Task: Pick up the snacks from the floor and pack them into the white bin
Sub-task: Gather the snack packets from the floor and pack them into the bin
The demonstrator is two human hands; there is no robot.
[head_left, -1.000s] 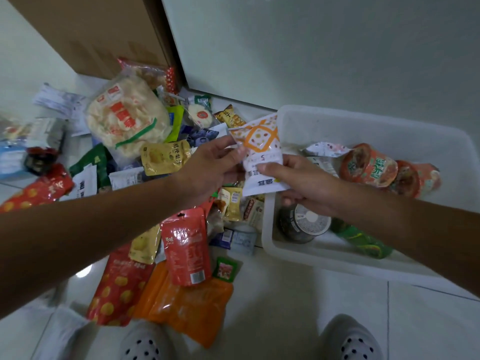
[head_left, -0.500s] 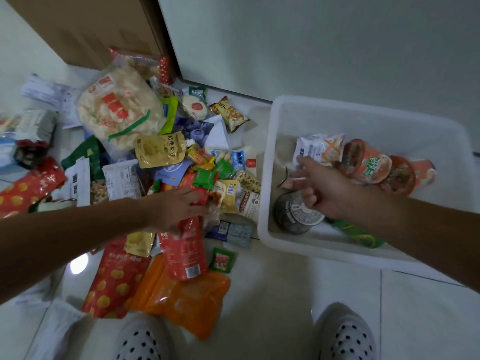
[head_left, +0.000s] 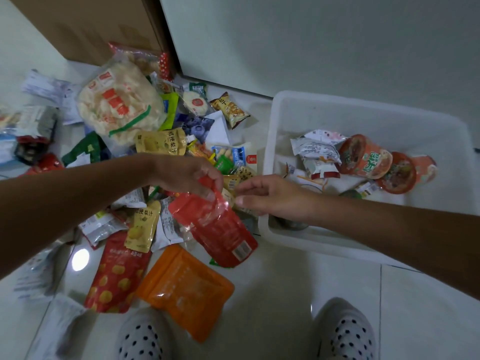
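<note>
My left hand point(head_left: 187, 175) pinches the top edge of a red snack pouch point(head_left: 220, 229) and holds it lifted above the pile of snacks on the floor. My right hand point(head_left: 270, 197) hovers just right of the pouch with fingers loosely extended, holding nothing, over the bin's near-left corner. The white bin point(head_left: 283, 105) stands to the right. It holds orange noodle cups point(head_left: 366, 157) and white packets point(head_left: 315, 149). An orange pouch point(head_left: 187, 287) and a red bag with yellow dots point(head_left: 114, 274) lie on the floor below the lifted pouch.
A large bag of white crackers point(head_left: 117, 105) lies at the back of the pile near a brown cardboard box point(head_left: 85, 24). Yellow juice pouches point(head_left: 161, 142) and several small packets cover the tiles. My two dotted slippers point(head_left: 345, 333) show at the bottom edge.
The white and orange packet went from my hands into the bin. My left hand dropped to the pile and lifted the red pouch. My right hand came back out of the bin toward it.
</note>
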